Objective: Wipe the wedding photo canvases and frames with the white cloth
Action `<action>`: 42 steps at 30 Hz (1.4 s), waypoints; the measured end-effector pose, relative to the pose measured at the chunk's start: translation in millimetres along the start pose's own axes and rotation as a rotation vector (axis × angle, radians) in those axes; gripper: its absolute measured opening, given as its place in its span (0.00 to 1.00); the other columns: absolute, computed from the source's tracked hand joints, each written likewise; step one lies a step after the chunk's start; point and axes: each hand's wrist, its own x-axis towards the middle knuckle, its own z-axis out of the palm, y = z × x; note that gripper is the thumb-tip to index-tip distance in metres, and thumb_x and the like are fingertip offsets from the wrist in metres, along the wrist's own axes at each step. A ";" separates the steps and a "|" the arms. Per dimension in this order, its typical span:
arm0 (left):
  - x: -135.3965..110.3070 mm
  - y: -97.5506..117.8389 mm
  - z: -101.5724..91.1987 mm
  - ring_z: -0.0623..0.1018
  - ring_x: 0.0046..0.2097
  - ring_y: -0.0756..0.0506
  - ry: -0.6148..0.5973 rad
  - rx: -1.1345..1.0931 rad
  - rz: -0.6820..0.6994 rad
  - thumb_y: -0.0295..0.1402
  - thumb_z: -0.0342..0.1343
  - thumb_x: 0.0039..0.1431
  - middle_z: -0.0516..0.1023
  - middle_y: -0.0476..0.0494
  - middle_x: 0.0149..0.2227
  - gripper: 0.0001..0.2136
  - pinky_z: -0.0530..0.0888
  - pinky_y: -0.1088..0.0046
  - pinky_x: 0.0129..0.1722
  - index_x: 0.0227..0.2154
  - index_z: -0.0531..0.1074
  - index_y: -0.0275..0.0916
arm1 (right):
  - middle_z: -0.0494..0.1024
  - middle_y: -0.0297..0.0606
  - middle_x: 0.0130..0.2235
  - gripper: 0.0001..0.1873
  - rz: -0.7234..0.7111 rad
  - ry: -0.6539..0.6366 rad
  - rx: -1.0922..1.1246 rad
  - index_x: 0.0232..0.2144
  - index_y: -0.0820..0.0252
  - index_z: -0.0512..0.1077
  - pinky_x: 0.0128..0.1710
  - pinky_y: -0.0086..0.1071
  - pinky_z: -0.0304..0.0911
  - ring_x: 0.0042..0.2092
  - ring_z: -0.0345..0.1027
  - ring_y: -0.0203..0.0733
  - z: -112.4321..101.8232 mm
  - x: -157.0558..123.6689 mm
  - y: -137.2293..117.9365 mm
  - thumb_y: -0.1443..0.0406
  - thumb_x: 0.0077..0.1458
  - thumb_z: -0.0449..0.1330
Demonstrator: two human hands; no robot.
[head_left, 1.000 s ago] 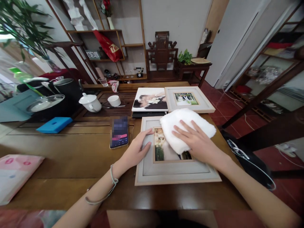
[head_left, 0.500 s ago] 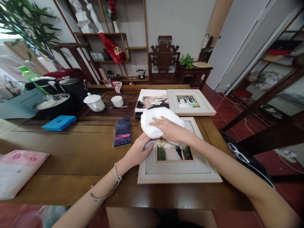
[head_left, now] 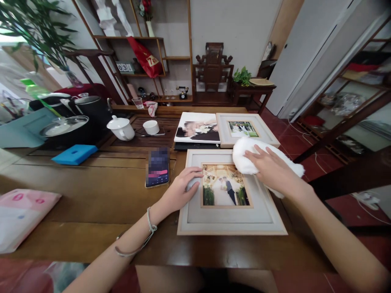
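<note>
A large pale picture frame (head_left: 229,217) with a wedding photo lies flat on the wooden table (head_left: 91,199) in front of me. My left hand (head_left: 181,191) rests flat on the frame's left border, fingers stretched out. My right hand (head_left: 271,171) presses a white folded cloth (head_left: 244,152) onto the frame's upper right corner, fingers spread on top of it.
Behind the frame lie a canvas photo (head_left: 197,128) and a smaller framed photo (head_left: 244,130). A phone (head_left: 158,167) sits left of the frame. Further left are a blue box (head_left: 75,154), a white teapot (head_left: 122,128), a cup (head_left: 151,127), black pots (head_left: 91,110) and a pink packet (head_left: 18,215).
My right hand has swept the cloth from the frame's upper left across to its upper right corner, uncovering the photo. The left hand has stayed on the left border.
</note>
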 end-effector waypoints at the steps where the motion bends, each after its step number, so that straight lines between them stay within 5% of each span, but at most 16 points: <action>1: 0.3 0.4 -0.3 0.72 0.57 0.40 0.002 -0.003 0.000 0.29 0.49 0.66 0.73 0.36 0.54 0.11 0.69 0.53 0.58 0.48 0.72 0.40 | 0.67 0.52 0.62 0.37 0.008 0.008 0.006 0.60 0.70 0.64 0.65 0.55 0.48 0.67 0.49 0.57 5.2 2.0 -3.3 0.79 0.45 0.51; 6: 0.7 2.3 -0.9 0.72 0.57 0.40 0.018 -0.029 -0.028 0.30 0.49 0.66 0.73 0.37 0.54 0.13 0.68 0.55 0.59 0.52 0.69 0.40 | 0.59 0.59 0.65 0.37 -0.028 0.032 0.049 0.61 0.77 0.60 0.66 0.55 0.43 0.69 0.42 0.60 19.0 11.7 -42.6 0.76 0.46 0.54; 14: -0.9 1.8 1.1 0.67 0.61 0.40 0.074 0.016 -0.069 0.31 0.42 0.69 0.67 0.34 0.60 0.19 0.63 0.53 0.63 0.61 0.59 0.39 | 0.54 0.62 0.67 0.37 -0.252 -0.068 0.125 0.63 0.82 0.56 0.66 0.57 0.41 0.69 0.37 0.65 8.1 16.7 -105.5 0.74 0.49 0.54; 20: -1.2 1.4 1.4 0.63 0.65 0.39 -0.012 0.064 -0.063 0.30 0.42 0.69 0.62 0.35 0.64 0.20 0.60 0.51 0.65 0.62 0.60 0.41 | 0.61 0.68 0.63 0.36 -0.384 -0.092 0.127 0.60 0.81 0.62 0.60 0.62 0.54 0.65 0.50 0.73 -3.0 -53.2 -138.8 0.66 0.50 0.57; 23: -1.6 1.3 1.2 0.62 0.66 0.39 -0.048 0.076 -0.052 0.30 0.44 0.68 0.63 0.35 0.63 0.20 0.59 0.50 0.66 0.62 0.61 0.41 | 0.67 0.63 0.60 0.35 -0.474 -0.022 0.108 0.58 0.76 0.66 0.56 0.58 0.62 0.62 0.59 0.70 -9.5 -93.2 -133.2 0.64 0.48 0.57; 26: -1.3 0.9 0.5 0.61 0.66 0.38 -0.069 0.073 -0.051 0.30 0.45 0.68 0.63 0.34 0.63 0.21 0.59 0.49 0.66 0.62 0.60 0.40 | 0.70 0.56 0.59 0.32 -0.333 0.002 0.020 0.56 0.69 0.69 0.56 0.56 0.63 0.61 0.61 0.66 -11.0 -103.5 -105.2 0.69 0.46 0.55; 30: -0.7 -0.4 0.4 0.62 0.65 0.38 -0.061 0.061 -0.034 0.30 0.45 0.67 0.63 0.34 0.63 0.21 0.60 0.48 0.66 0.62 0.61 0.41 | 0.70 0.52 0.60 0.34 0.021 0.012 -0.064 0.57 0.67 0.68 0.58 0.61 0.58 0.63 0.56 0.66 -1.4 -72.3 -59.0 0.73 0.43 0.54; 33: -0.6 -2.4 1.5 0.63 0.65 0.38 -0.049 0.066 -0.018 0.30 0.45 0.67 0.64 0.34 0.63 0.21 0.60 0.48 0.66 0.62 0.61 0.41 | 0.65 0.49 0.64 0.36 0.082 0.052 -0.037 0.60 0.68 0.64 0.62 0.57 0.53 0.66 0.52 0.64 9.2 -39.1 -44.8 0.73 0.45 0.54; 37: -0.7 -5.7 2.3 0.61 0.66 0.38 -0.061 0.096 -0.021 0.30 0.45 0.67 0.62 0.34 0.64 0.22 0.58 0.48 0.66 0.63 0.60 0.40 | 0.62 0.54 0.64 0.39 -0.002 0.027 -0.030 0.61 0.71 0.62 0.63 0.62 0.46 0.67 0.47 0.67 15.3 -13.5 -61.6 0.74 0.43 0.55; 42: 2.6 -7.2 3.2 0.59 0.67 0.38 -0.093 0.150 -0.041 0.29 0.44 0.66 0.60 0.32 0.66 0.23 0.57 0.49 0.67 0.63 0.59 0.36 | 0.61 0.62 0.64 0.37 -0.132 -0.098 0.042 0.61 0.76 0.61 0.61 0.64 0.48 0.66 0.47 0.71 7.5 -24.1 -101.1 0.72 0.47 0.56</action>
